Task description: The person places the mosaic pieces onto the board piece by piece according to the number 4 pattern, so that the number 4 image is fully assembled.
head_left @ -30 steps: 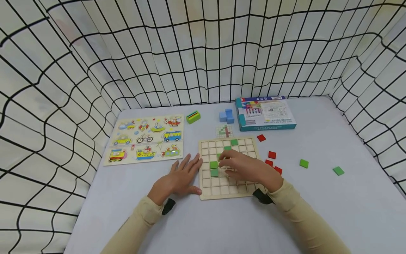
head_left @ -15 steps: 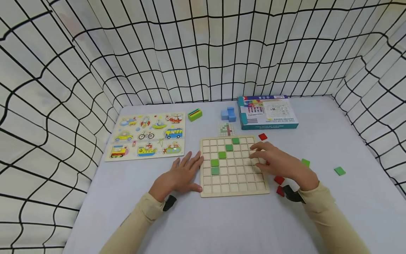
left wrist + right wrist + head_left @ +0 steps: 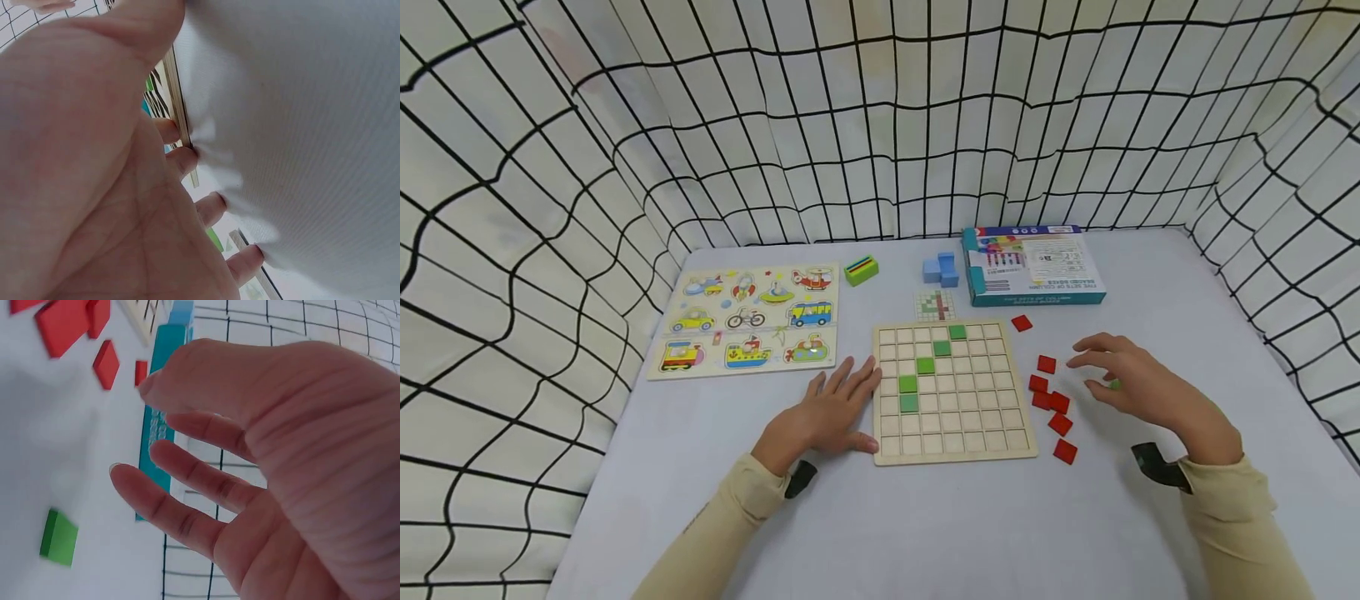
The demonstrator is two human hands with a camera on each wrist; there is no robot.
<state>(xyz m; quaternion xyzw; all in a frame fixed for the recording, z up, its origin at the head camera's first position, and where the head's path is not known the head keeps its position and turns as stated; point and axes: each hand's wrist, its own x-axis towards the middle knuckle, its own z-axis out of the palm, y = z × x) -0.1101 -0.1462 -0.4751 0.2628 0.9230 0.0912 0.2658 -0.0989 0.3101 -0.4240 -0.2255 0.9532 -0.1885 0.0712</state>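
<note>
A wooden grid board lies flat on the white table, with several green tiles forming a stepped line in its cells. My left hand rests on the table, fingers spread, its fingertips and thumb touching the board's left edge. In the left wrist view the palm covers much of the scene. To the right of the board my right hand hovers with loosely bent fingers and nothing between them. A loose green tile shows partly beneath it. Several red tiles lie between that hand and the board.
A small pattern card lies just behind the board. Behind that are blue blocks, a green block and a boxed set. A picture puzzle is at the left. Black netting surrounds the table.
My right hand has moved from above the board to the right, past the red tiles, to the loose green tile. The left hand has stayed at the board's edge.
</note>
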